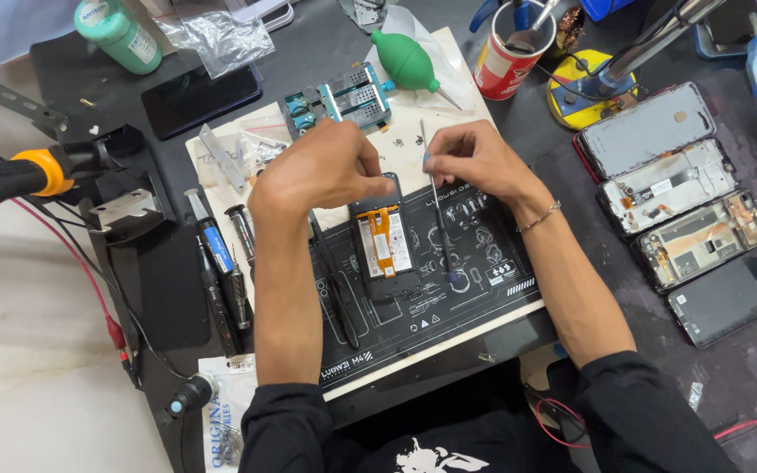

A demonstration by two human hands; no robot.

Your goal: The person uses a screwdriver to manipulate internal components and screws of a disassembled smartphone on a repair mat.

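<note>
The dark work mat (449, 307) is laid over a pale board at the middle of the bench, and on it, just left of centre, the opened phone (384, 241) is lain with its back off and an orange strip exposed. Its top end is pinched by the left hand (321, 171), whose fingers are closed on the frame; the right hand (475, 158) is closed around the thin screwdriver (438, 210), which is held near upright just right of the phone, its tip down by the mat.

A slip of the tip could be judged the chief risk; the exposed strip and board beside it could be scratched or pierced if pressure were misdirected. A small screw could also be lost on the dark patterned mat; the phone could be shifted if the left grip were eased.

Counted from largest to smallest: one mat; four further opened phones or panels are laid in a row at the right (676, 206); one dark phone (201, 98) lies upper left; one red cup (508, 57); one green bottle (118, 33); one green blower (406, 60); one screwdriver is held.
</note>
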